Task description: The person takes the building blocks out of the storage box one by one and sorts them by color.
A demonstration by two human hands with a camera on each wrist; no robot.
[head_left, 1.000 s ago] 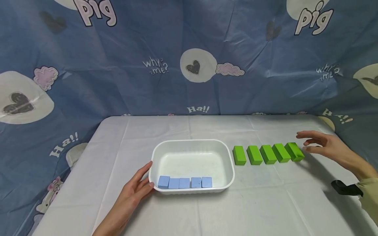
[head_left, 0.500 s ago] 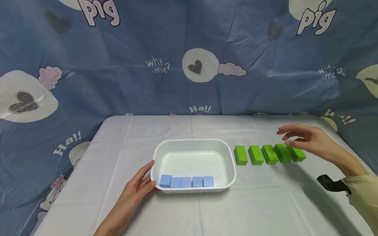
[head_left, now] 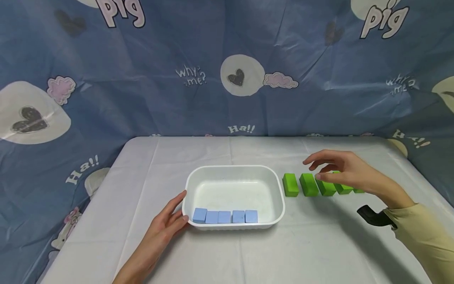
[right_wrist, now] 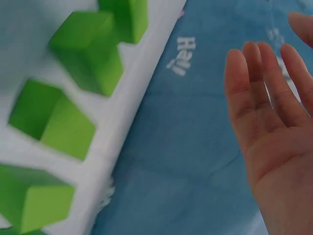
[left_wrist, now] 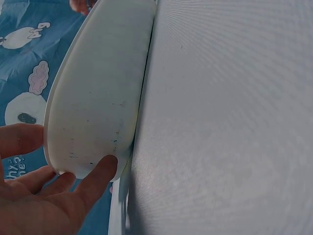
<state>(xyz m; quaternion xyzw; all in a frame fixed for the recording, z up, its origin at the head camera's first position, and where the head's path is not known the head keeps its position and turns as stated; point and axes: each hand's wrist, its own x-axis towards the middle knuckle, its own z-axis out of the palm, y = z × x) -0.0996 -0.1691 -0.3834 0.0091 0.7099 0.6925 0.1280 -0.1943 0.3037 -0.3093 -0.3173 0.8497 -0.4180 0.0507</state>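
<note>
My left hand (head_left: 161, 230) rests against the left end of a white plastic tray (head_left: 234, 169), its fingertips spread along the rim and outer wall. In the left wrist view a fingertip (left_wrist: 105, 169) presses on the outer wall of the tray (left_wrist: 98, 88). Several blue blocks (head_left: 224, 217) stand in a row inside the tray along its near wall. My right hand (head_left: 345, 169) hovers over a row of green blocks (head_left: 291, 185), holding nothing, and partly covers the right-hand ones. Its palm and extended fingers (right_wrist: 274, 93) show beside green blocks (right_wrist: 68, 125) in the right wrist view.
A white cloth (head_left: 283, 256) covers the table. Behind it hangs a blue printed curtain (head_left: 159, 98). A black strap (head_left: 374, 216) sticks out at the right sleeve (head_left: 418, 232).
My right hand has moved left above the green row, from beyond its right end to over its middle. The left hand stays at the tray. The head view has shifted slightly.
</note>
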